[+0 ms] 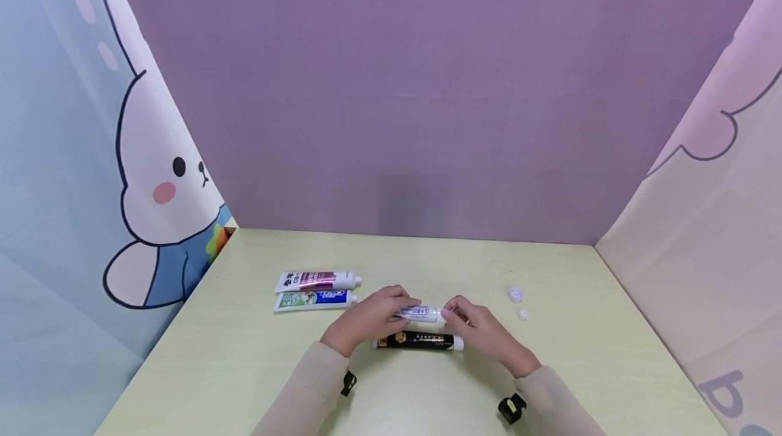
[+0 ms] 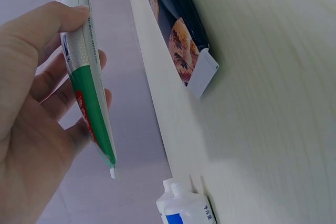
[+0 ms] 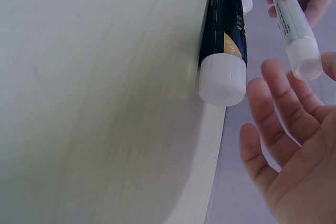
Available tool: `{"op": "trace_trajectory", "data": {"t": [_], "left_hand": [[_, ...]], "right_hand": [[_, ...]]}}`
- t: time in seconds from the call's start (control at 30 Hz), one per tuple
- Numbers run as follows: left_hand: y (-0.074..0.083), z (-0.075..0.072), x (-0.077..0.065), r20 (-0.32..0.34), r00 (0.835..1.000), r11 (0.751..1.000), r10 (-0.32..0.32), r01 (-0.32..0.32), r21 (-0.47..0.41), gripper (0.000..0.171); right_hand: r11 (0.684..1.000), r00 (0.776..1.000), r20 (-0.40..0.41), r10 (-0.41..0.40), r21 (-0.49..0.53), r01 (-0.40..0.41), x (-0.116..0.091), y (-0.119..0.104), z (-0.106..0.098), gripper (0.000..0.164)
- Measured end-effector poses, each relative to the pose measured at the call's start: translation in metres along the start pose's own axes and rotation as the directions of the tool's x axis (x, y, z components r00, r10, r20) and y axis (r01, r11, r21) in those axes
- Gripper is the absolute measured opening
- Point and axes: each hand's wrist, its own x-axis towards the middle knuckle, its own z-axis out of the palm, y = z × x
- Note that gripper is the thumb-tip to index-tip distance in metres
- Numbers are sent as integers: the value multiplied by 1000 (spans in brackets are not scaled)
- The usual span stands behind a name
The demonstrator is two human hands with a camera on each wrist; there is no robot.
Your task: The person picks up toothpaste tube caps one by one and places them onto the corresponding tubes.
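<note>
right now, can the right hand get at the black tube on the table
Probably yes: the black tube lies close to the right hand, with nothing visible between. It may have to leave the end of the white-and-green tube the left hand holds.

A capped white-and-green tube (image 1: 419,314) is held crosswise above the table (image 1: 214,354).

Pale yellow-green tabletop (image 1: 201,354), faint wood grain. Plain purple backdrop (image 1: 391,83) along tabletop's back edge, faint horizontal creases. Light blue cloth (image 1: 49,171) on left side, printed with white cartoon rabbit (image 1: 149,191): black eye, pink cheek, blue clothing. Cream cloth (image 1: 709,239) on right side, pink scalloped area (image 1: 711,130) above, purple letter (image 1: 723,393) near bottom corner.
</note>
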Motion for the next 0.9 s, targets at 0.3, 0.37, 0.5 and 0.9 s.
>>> {"op": "trace_trajectory", "data": {"t": [0.3, 0.37, 0.5, 0.9], "left_hand": [[-2, 2, 0, 5, 1000, 1000, -12, 12, -10, 41], [-2, 1, 0, 1, 1000, 1000, -11, 11, -5, 41], [-1, 0, -1, -3, 1000, 1000, -14, 14, -4, 40], [0, 0, -2, 10, 1000, 1000, -27, 27, -3, 41]], "right_hand": [[996, 999, -9, 36, -83, -37, 1, -4, 1, 33], [993, 999, -13, 49, -104, -50, 1, -6, 0, 37], [990, 997, -23, 76, -121, -79, 1, -8, -3, 40], [998, 999, -21, -44, -37, 43, 1, -13, -5, 38]]}}
